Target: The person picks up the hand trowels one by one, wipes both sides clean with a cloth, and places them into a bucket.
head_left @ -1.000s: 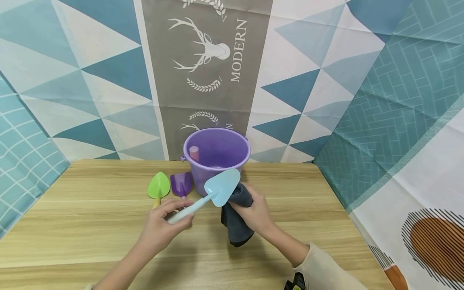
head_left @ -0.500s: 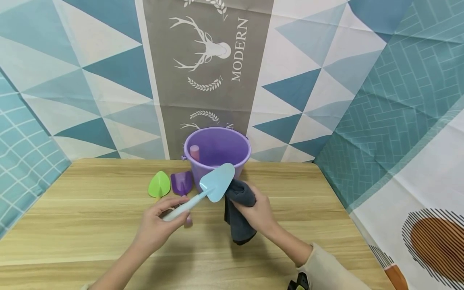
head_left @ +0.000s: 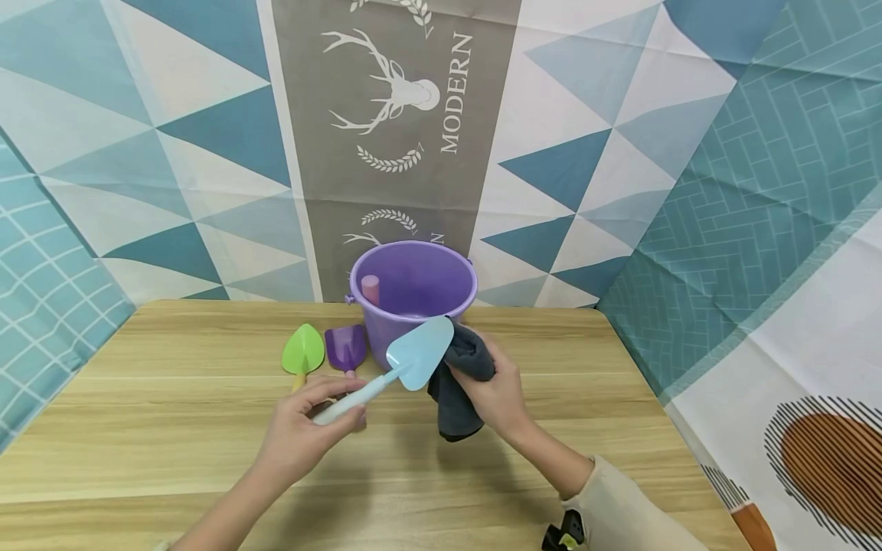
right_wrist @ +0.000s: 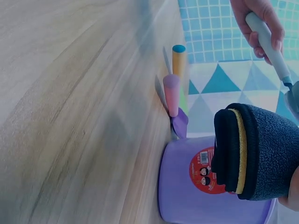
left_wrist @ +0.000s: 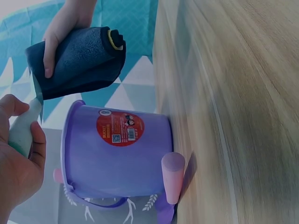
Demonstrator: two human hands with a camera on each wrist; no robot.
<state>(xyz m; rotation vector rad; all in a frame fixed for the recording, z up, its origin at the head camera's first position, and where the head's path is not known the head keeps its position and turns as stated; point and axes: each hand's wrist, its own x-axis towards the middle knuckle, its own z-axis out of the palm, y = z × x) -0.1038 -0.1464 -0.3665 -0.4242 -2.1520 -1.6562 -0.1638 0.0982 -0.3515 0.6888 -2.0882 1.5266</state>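
Observation:
In the head view a light blue toy trowel (head_left: 422, 353) is held up off the table, its pale handle pinched by my left hand (head_left: 299, 432). My right hand (head_left: 499, 390) grips a folded dark grey cloth (head_left: 458, 409) against the right edge of the trowel's blade. Behind them a purple bucket (head_left: 375, 329) stands on the table with a pink handle end (head_left: 370, 289) showing inside it. The right wrist view shows the cloth (right_wrist: 271, 154) folded in layers with a yellow edge, and the trowel handle (right_wrist: 268, 44) in my left fingers.
Left of the bucket lie a green toy trowel (head_left: 303, 350) with a yellow handle and a purple toy shovel (head_left: 346, 347) with a pink handle. The wooden table (head_left: 172, 421) meets patterned wall coverings at the back and sides.
The cloth in my right hand has moved up along the trowel's blade edge and slightly right. The trowel shifted up and left, then back down a little. Bucket and other tools stay put.

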